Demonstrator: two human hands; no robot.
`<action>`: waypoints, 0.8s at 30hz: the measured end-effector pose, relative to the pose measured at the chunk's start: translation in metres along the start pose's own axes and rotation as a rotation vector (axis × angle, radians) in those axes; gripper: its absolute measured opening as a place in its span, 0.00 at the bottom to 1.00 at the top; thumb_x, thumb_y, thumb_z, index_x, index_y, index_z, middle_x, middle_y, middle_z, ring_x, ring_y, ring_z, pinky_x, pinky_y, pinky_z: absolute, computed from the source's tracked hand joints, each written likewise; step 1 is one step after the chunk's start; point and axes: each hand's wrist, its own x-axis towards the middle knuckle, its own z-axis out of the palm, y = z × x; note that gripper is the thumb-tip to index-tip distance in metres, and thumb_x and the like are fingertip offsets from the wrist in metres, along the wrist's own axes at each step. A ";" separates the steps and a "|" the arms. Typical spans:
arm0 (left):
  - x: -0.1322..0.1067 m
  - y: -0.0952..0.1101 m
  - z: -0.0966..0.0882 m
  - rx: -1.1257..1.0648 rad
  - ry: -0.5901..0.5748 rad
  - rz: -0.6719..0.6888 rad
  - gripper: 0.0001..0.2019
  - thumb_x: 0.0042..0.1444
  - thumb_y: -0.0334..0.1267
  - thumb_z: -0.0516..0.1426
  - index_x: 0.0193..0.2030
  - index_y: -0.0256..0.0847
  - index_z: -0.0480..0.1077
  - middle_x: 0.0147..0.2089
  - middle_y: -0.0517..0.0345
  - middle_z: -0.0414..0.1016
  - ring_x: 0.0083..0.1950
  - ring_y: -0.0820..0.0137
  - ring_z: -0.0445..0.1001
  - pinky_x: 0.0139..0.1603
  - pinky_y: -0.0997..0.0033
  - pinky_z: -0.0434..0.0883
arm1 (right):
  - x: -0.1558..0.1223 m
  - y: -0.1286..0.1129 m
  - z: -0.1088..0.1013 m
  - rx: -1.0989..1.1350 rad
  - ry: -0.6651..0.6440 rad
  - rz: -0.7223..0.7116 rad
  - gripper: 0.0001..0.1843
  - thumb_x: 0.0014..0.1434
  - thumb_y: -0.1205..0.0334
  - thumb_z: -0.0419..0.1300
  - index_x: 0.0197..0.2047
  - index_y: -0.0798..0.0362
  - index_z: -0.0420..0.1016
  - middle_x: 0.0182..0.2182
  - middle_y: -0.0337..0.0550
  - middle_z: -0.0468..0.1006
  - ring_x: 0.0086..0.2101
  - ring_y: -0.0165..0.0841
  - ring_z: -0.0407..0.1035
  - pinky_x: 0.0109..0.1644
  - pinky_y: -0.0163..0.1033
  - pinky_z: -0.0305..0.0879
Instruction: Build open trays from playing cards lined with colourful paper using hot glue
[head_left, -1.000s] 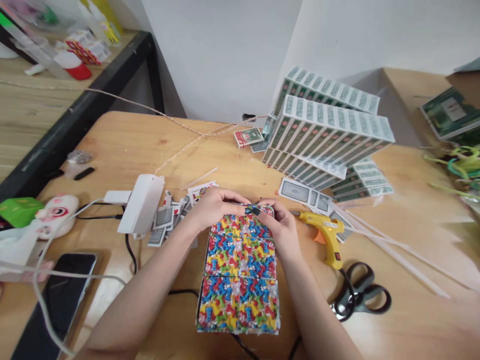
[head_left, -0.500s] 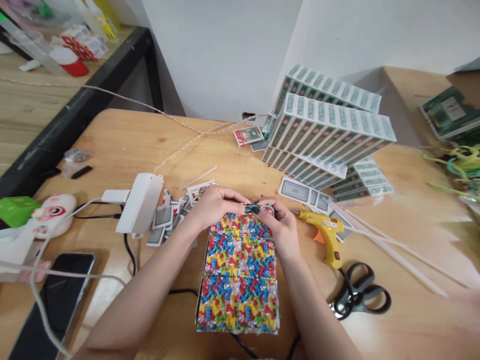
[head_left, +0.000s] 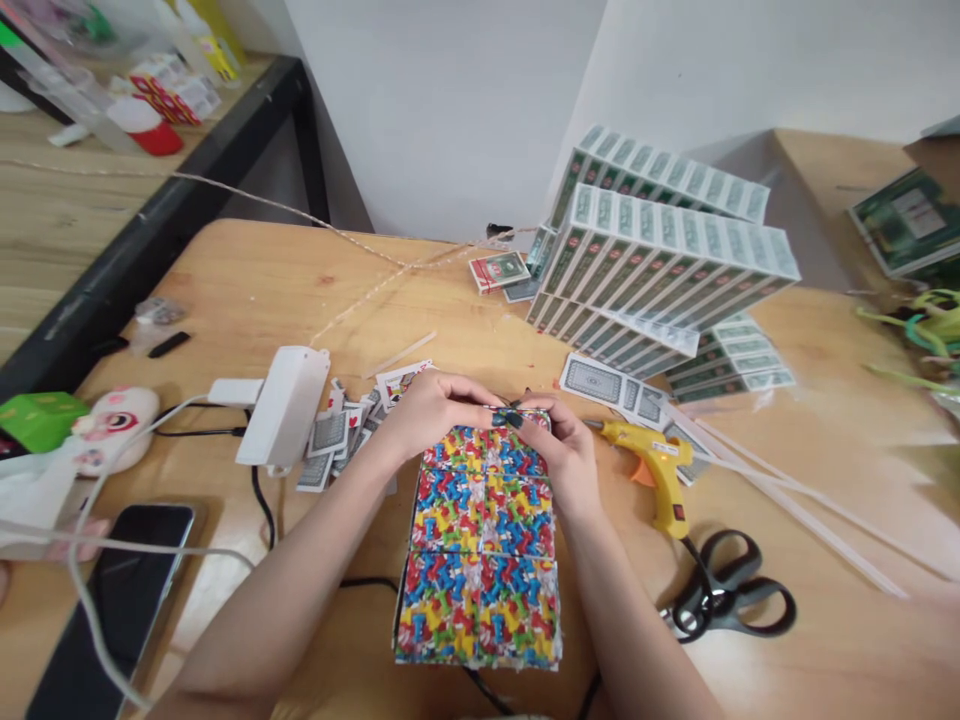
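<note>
Blue, red, yellow and green print covers the flat block (head_left: 480,580), which stretches lengthwise before the person, over the near part of the wooden table (head_left: 262,290). The left hand (head_left: 431,415) and right hand (head_left: 566,450) both pinch its twelve o'clock edge, thumbs on top and nearly meeting; the fingers behind are partly hidden. Its six o'clock edge is ragged and white, and a black cable (head_left: 367,582) reaches its nine o'clock side. Strips of wood give room along both long sides; a wider stretch runs toward eleven o'clock, to the table's far edge. Nearest the right hand, a yellow glue gun (head_left: 664,470) lies at two o'clock; black-handled scissors (head_left: 724,600) lie just past three. At ten, loose playing cards (head_left: 328,433) spread beside the left wrist, next to a white power strip (head_left: 283,410). Stacked card boxes (head_left: 675,250) at one o'clock bear round red marks and print too small to read. The glue gun's pale label is likewise illegible; red hearts show on some cards.
</note>
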 end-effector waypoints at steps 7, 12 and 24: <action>0.000 -0.002 -0.001 -0.033 -0.022 -0.001 0.10 0.39 0.34 0.63 0.33 0.41 0.79 0.31 0.59 0.79 0.32 0.71 0.73 0.37 0.72 0.67 | 0.000 0.003 -0.001 0.013 0.008 -0.008 0.08 0.44 0.62 0.66 0.31 0.48 0.75 0.31 0.36 0.72 0.30 0.30 0.63 0.35 0.36 0.59; -0.001 0.000 -0.002 -0.055 -0.032 -0.017 0.09 0.40 0.34 0.64 0.31 0.40 0.79 0.31 0.59 0.80 0.33 0.72 0.74 0.37 0.73 0.67 | 0.000 0.005 -0.001 0.027 0.012 -0.013 0.08 0.44 0.63 0.66 0.31 0.48 0.75 0.32 0.36 0.72 0.31 0.30 0.63 0.36 0.36 0.58; -0.001 0.000 -0.003 -0.011 -0.026 0.000 0.09 0.40 0.34 0.63 0.33 0.40 0.79 0.35 0.58 0.81 0.36 0.70 0.75 0.40 0.72 0.68 | 0.000 0.006 0.000 0.019 0.031 -0.048 0.07 0.44 0.63 0.67 0.30 0.48 0.76 0.32 0.36 0.72 0.32 0.31 0.64 0.38 0.37 0.59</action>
